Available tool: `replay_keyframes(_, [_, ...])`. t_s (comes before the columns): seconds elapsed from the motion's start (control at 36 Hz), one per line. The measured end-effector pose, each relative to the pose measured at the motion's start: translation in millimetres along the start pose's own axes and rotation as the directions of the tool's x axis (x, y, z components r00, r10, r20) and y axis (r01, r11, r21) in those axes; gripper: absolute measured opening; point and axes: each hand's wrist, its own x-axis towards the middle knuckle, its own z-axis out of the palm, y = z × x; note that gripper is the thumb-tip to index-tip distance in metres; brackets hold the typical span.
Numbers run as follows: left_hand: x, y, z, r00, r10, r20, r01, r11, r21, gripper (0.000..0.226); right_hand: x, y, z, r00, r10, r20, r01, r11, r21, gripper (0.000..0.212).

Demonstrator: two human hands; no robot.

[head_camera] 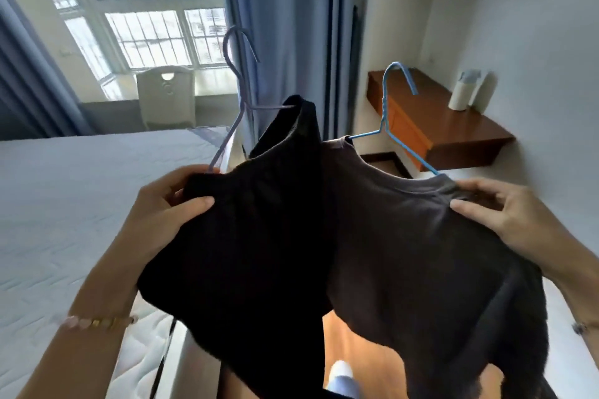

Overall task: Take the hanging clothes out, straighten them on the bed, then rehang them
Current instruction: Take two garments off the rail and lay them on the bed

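Note:
Two dark garments hang in front of me, held up over the floor beside the bed (64, 204). A black top (252, 236) sits on a lilac wire hanger (235, 81); my left hand (168, 204) grips its left shoulder, thumb on top. A dark brown-grey T-shirt (421, 253) sits on a blue wire hanger (389, 107); my right hand (499, 210) holds its right shoulder, fingers spread over the cloth. The black top overlaps the T-shirt's left side. Both hooks point up and hang on nothing.
The white quilted mattress fills the left half. A white chair (167, 94) stands under the barred window (146, 10) with blue curtains (285, 42). A wall-mounted wooden desk (453, 129) with a white bottle (458, 97) is at the right. Wooden floor (366, 350) lies below.

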Motion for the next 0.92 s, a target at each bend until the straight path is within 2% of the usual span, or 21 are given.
replay_keyframes(0.14, [73.1,-43.0,25.6,0.995,-0.084,-0.047,0.083,0.996,-0.023,0.040,109.6,33.2,16.4,0.991,-0.007,0.136,0.006,1.000,0.010,0.027])
replay_keyframes(0.22, [118.9,-64.0,39.3,0.984,-0.162,-0.068,0.158,0.986,-0.058,0.039,176.6,37.5,26.0,0.982,0.017,0.188,-0.018,1.000,0.004,0.013])
replay_keyframes(0.25, [133.4,-67.8,43.4,0.981,-0.180,-0.077,0.176,0.983,-0.061,0.039,198.4,41.5,28.6,0.977,-0.004,0.212,0.006,1.000,-0.009,0.035])
replay_keyframes(0.28, [148.4,-70.6,46.6,0.978,-0.191,-0.084,0.186,0.981,-0.062,0.038,220.0,41.6,31.0,0.974,-0.014,0.228,0.023,0.999,-0.036,0.046])
replay_keyframes(0.31, [162.8,-72.0,49.4,0.976,-0.196,-0.092,0.192,0.980,-0.060,0.038,242.3,41.4,34.6,0.974,-0.021,0.224,0.028,0.999,-0.028,0.037])
replay_keyframes(0.33, [176.7,-72.0,51.7,0.974,-0.200,-0.103,0.195,0.979,-0.054,0.038,265.3,42.3,35.7,0.967,-0.026,0.253,0.038,0.999,-0.039,0.016])
replay_keyframes(0.36, [190.3,-71.4,53.5,0.972,-0.203,-0.116,0.199,0.979,-0.046,0.038,286.6,44.9,36.0,0.956,-0.046,0.289,0.060,0.997,-0.040,0.013])
replay_keyframes(0.39, [202.2,-70.7,54.8,0.971,-0.205,-0.124,0.202,0.979,-0.037,0.038,304.8,42.6,39.4,0.950,-0.061,0.306,0.078,0.996,-0.043,0.022])
replay_keyframes(0.47, [238.8,-69.3,57.6,0.973,-0.180,-0.143,0.183,0.983,0.014,0.037,363.2,48.5,45.1,0.937,-0.113,0.331,0.139,0.989,-0.057,0.026])
replay_keyframes(0.5, [251.3,-70.9,57.9,0.973,-0.175,-0.153,0.182,0.983,0.034,0.036,380.6,45.1,49.5,0.933,-0.135,0.333,0.155,0.987,-0.033,0.025])
replay_keyframes(0.56, [275.4,-77.2,58.6,0.968,-0.175,-0.179,0.187,0.981,0.053,0.036,416.3,43.5,58.4,0.930,-0.152,0.335,0.158,0.987,0.008,0.007])
replay_keyframes(0.61, [297.6,-87.7,60.0,0.961,-0.180,-0.209,0.198,0.978,0.066,0.035,454.1,47.9,69.6,0.901,-0.211,0.380,0.226,0.974,0.007,0.034])
replay_keyframes(0.67, [318.8,-102.8,61.7,0.951,-0.194,-0.240,0.217,0.973,0.074,0.036,497.3,58.2,86.6,0.873,-0.247,0.420,0.286,0.958,-0.031,0.021])
replay_keyframes(0.69, [330.2,-110.9,62.6,0.945,-0.201,-0.258,0.226,0.972,0.071,0.037,522.1,65.9,94.7,0.848,-0.267,0.457,0.312,0.950,-0.025,0.022])
replay_keyframes(0.75, [354.5,-127.2,64.6,0.930,-0.219,-0.296,0.248,0.967,0.064,0.041,573.1,83.7,114.5,0.811,-0.314,0.493,0.384,0.922,-0.046,0.043])
replay_keyframes(0.92, [434.6,-152.7,70.8,0.859,-0.308,-0.409,0.347,0.937,0.024,0.047,723.2,101.2,170.6,0.686,-0.355,0.636,0.444,0.896,0.021,0.044])
